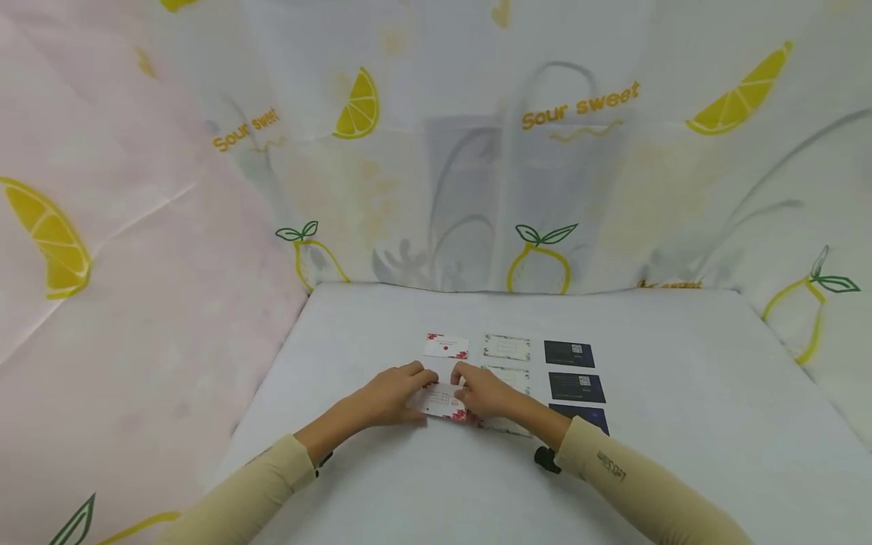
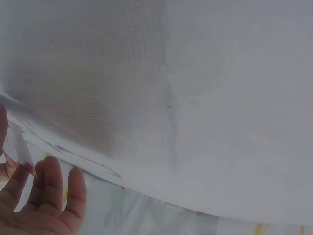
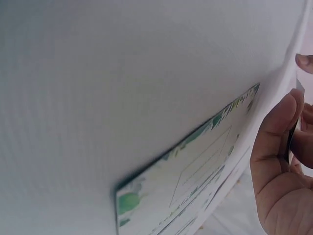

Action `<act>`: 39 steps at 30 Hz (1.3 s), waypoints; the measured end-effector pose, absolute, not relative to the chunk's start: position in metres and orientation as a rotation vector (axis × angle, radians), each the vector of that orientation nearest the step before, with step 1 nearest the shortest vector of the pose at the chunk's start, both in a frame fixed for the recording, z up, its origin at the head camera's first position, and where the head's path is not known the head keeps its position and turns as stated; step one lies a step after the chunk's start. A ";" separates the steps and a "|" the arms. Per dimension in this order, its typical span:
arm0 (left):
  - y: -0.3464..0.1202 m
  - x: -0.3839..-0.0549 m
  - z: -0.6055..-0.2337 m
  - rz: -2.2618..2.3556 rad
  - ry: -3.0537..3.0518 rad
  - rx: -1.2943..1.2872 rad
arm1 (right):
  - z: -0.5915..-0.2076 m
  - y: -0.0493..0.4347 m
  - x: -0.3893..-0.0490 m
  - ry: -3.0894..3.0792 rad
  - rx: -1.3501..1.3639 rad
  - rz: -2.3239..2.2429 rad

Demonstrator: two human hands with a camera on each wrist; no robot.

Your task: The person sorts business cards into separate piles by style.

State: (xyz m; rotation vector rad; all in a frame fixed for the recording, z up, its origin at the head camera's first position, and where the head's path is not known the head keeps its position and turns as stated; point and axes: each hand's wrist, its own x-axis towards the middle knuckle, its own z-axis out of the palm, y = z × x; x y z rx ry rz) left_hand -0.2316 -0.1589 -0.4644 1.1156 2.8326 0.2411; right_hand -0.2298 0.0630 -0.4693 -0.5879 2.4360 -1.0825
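Between both hands is a white business card (image 1: 441,401) with red leaf corners and small print, low over the white table. My left hand (image 1: 397,395) pinches its left end, and the card's red corner shows by the fingers in the left wrist view. Thumb and fingers of my right hand (image 1: 485,392) pinch its right end. Behind it lies a similar red-leaf card (image 1: 446,347). Beside and under the right forearm are white cards with green leaf borders (image 1: 507,347), one of them partly hidden; the right wrist view shows a green-leaf card (image 3: 195,171) close up.
A column of dark blue cards (image 1: 577,387) lies to the right, the nearest partly covered by the right sleeve (image 1: 633,477). The white table (image 1: 681,378) meets a lemon-print curtain (image 1: 470,189) at its back and sides. Dark straps show at both wrists.
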 end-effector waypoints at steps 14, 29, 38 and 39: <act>-0.163 -0.235 -0.462 0.106 2.922 1.203 | -0.476 0.066 -0.235 2.630 -0.691 -1.004; -0.171 -0.239 -0.457 0.285 2.847 1.116 | -0.472 0.062 -0.236 2.712 -0.830 -0.990; -0.174 -0.248 -0.455 0.327 2.824 1.057 | -0.468 0.061 -0.238 2.823 -0.787 -0.862; -0.174 -0.250 -0.456 0.328 2.822 1.055 | -0.469 0.061 -0.238 2.833 -0.774 -0.845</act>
